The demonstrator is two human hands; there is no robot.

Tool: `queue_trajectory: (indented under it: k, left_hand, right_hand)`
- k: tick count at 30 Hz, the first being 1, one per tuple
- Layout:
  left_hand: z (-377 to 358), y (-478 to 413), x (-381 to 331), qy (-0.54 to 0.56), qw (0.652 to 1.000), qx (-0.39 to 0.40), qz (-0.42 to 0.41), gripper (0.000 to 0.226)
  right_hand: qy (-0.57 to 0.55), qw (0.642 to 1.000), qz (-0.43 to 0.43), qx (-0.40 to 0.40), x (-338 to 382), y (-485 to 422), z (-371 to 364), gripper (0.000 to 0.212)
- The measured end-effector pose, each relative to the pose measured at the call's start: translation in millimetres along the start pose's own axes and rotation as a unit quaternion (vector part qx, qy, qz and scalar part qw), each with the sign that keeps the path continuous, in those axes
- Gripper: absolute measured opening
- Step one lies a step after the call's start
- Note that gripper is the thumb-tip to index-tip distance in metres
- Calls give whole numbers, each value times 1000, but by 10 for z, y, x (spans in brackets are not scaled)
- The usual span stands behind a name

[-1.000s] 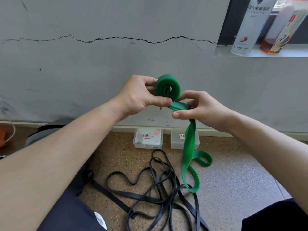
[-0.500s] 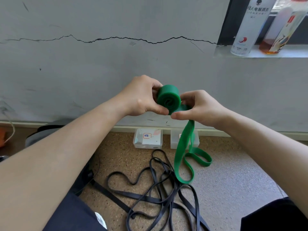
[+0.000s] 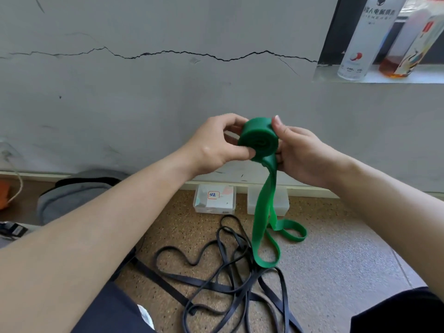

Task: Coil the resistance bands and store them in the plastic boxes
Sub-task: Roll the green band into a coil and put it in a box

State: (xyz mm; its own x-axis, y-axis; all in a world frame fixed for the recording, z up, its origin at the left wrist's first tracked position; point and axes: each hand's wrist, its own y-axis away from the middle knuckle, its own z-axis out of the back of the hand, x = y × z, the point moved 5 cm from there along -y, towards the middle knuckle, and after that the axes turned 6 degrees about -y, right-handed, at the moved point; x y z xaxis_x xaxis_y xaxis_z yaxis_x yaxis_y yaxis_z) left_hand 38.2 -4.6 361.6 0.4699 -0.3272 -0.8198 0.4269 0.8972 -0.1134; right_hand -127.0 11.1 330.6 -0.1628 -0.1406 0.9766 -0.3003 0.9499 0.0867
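A black resistance band [image 3: 240, 290] lies in a loose tangle on the speckled floor [image 3: 336, 272], nearest the person, between the dark-clothed knees. Its far loops lie under the hanging end of the green resistance band [image 3: 258, 140], whose unrolled tail drops to the floor in two loops, one on the black tangle and one just to its right.

Above that, both hands hold the green band in the air, most of it wound into a thick roll. The left hand [image 3: 211, 147] grips the roll, thumb pressed on its near face and fingers curled round its far side. The right hand [image 3: 300, 155] grips it from the right, thumb upright against the roll's side, fingers curled round the strip just beneath.

Beyond, at the floor's far edge against the wall, two clear plastic boxes stand side by side: the left box [image 3: 223, 200] with a small label, the right box [image 3: 282, 204] partly behind the green tail. A cracked grey wall [image 3: 168, 92] rises behind, and two bottles [image 3: 360, 44] stand on a ledge [image 3: 408, 76] at the upper right.
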Motion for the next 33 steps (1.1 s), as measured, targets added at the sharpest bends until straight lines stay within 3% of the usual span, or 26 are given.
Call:
queue_trajectory:
  k: [2,4,11,19,21,27,31,33]
  left_hand:
    - [-111,9,65,135,991,-22,12,48]
    - [-166,-19,64,183,982,-47,12,41]
    - [-54,-107,2,101,995,-25,-14,43]
    - [64,-104,-21,90,996,1,2,33]
    - [140,-97,16,80,997,1,10,34]
    - [230,-66,15,-18,1000,25,5,40]
    - [204,-85,-55,-172,985,18,-17,47]
    - [177,-83,-96,-240,970,19,-28,48]
  right_hand:
    - [-56,998,-9,12,10,-4,-22,61]
    - [-92,995,-18,13,8,-3,-45,58]
    - [-113,992,-39,32,-17,23,-56,61]
    - [59,997,-41,-11,-87,-21,26,78]
    - [147,989,-7,13,-46,29,27,57]
    - [347,936,62,-13,96,22,8,17]
    - [339,939,55,-37,100,26,44,17]
    - [308,951,26,-16,72,30,47,29]
